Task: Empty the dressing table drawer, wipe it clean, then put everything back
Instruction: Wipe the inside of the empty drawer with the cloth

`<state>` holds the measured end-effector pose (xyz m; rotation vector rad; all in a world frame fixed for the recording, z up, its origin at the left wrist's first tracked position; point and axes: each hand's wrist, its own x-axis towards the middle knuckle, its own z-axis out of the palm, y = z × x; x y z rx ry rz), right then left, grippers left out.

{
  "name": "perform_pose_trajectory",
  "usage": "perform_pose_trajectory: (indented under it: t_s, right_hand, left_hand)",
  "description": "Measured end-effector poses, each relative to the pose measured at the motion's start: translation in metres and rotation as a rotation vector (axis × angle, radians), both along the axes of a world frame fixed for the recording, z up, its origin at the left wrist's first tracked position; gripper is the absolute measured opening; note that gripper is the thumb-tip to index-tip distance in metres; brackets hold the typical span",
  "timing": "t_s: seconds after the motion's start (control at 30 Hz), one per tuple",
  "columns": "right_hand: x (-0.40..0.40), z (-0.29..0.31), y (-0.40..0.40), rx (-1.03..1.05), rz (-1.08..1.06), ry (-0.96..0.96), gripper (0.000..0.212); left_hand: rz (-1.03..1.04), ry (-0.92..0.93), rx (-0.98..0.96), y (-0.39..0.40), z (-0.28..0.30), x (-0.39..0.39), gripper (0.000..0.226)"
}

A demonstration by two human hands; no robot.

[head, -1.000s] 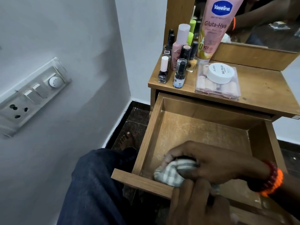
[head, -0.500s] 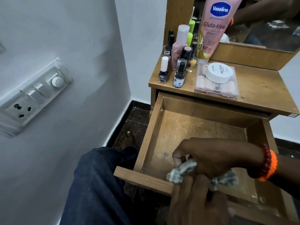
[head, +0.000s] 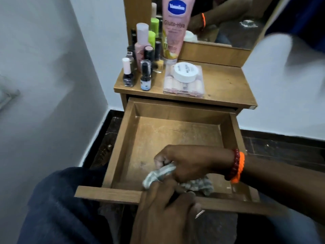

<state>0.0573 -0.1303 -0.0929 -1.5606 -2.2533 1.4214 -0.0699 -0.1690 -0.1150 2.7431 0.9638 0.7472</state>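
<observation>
The wooden drawer [head: 121,143] stands pulled out from the dressing table, with nothing in it but a cloth. My right hand [head: 191,162], with red and orange wristbands, grips a grey-and-white checked cloth [head: 160,175] against the drawer floor near the front wall. My left hand [head: 163,208] rests over the drawer's front edge, its fingers closed around that edge and touching the cloth. On the table top [head: 226,85] stand several nail polish bottles [head: 146,74], a pink Vaseline tube [head: 174,27] and a clear box [head: 184,85] with a white round jar [head: 185,71] on it.
A white wall [head: 44,85] runs close on the left, and a mirror [head: 228,20] stands behind the table top. My knee in dark trousers [head: 58,205] sits just left of the drawer front. Dark floor [head: 281,148] shows on both sides of the drawer.
My right hand has slid the cloth from the drawer's front left toward the middle and right. The camera has swung right, so the wall switch panel has left the view.
</observation>
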Motion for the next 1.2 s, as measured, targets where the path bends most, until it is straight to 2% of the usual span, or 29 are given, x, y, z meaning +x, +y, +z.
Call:
perform_pose_trajectory:
  t_s: [0.03, 0.07, 0.23, 0.3, 0.4, 0.53, 0.6, 0.67, 0.8, 0.93, 0.97, 1.03, 1.1, 1.2]
  right_hand:
    - [0.013, 0.000, -0.006, -0.013, -0.024, -0.012, 0.023]
    - [0.024, -0.001, -0.013, -0.028, -0.041, -0.018, 0.018]
    - [0.062, 0.013, -0.037, -0.179, -0.051, -0.065, 0.010]
    - [0.067, 0.019, -0.042, -0.182, -0.014, -0.123, 0.010]
    - [0.063, 0.030, -0.039, -0.110, 0.115, -0.283, 0.007]
    - [0.069, 0.045, -0.044, -0.103, 0.342, -0.633, 0.004]
    - [0.071, 0.048, -0.049, -0.075, 0.403, -0.727, 0.008]
    - [0.073, 0.050, -0.052, 0.025, 0.429, -0.704, 0.013]
    - [0.066, 0.038, -0.050, 0.087, 0.212, -0.320, 0.012]
    - [0.056, 0.027, -0.053, 0.084, 0.074, -0.139, 0.010]
    - [0.057, 0.031, -0.055, 0.058, 0.092, -0.174, 0.009]
    - [0.064, 0.044, -0.057, 0.017, 0.260, -0.423, 0.003]
    - [0.069, 0.050, -0.060, 0.032, 0.398, -0.664, 0.012]
    - [0.063, 0.053, -0.065, 0.178, 0.559, -0.808, 0.018]
  left_hand:
    - [0.036, -0.049, -0.069, 0.014, 0.002, -0.041, 0.021]
    - [0.024, -0.121, -0.088, -0.015, 0.001, -0.063, 0.021]
    - [0.017, -0.207, -0.080, -0.039, 0.005, -0.038, 0.018]
    - [0.011, -0.225, -0.151, -0.035, 0.007, -0.042, 0.019]
    - [0.006, -0.204, -0.184, -0.034, 0.010, -0.044, 0.020]
    - [0.000, -0.210, -0.196, -0.035, 0.006, -0.044, 0.022]
    - [0.003, -0.210, -0.203, -0.034, 0.008, -0.045, 0.023]
    - [0.001, -0.211, -0.204, -0.033, 0.008, -0.044, 0.023]
    - [0.003, -0.186, -0.194, -0.032, 0.010, -0.045, 0.023]
    - [-0.017, -0.212, -0.278, -0.032, 0.014, -0.046, 0.020]
    - [-0.024, -0.215, -0.286, -0.032, 0.013, -0.046, 0.020]
    - [-0.025, -0.199, -0.283, -0.032, 0.012, -0.047, 0.021]
    - [-0.029, -0.190, -0.286, -0.031, 0.013, -0.048, 0.020]
    - [-0.037, -0.177, -0.299, -0.029, 0.014, -0.048, 0.020]
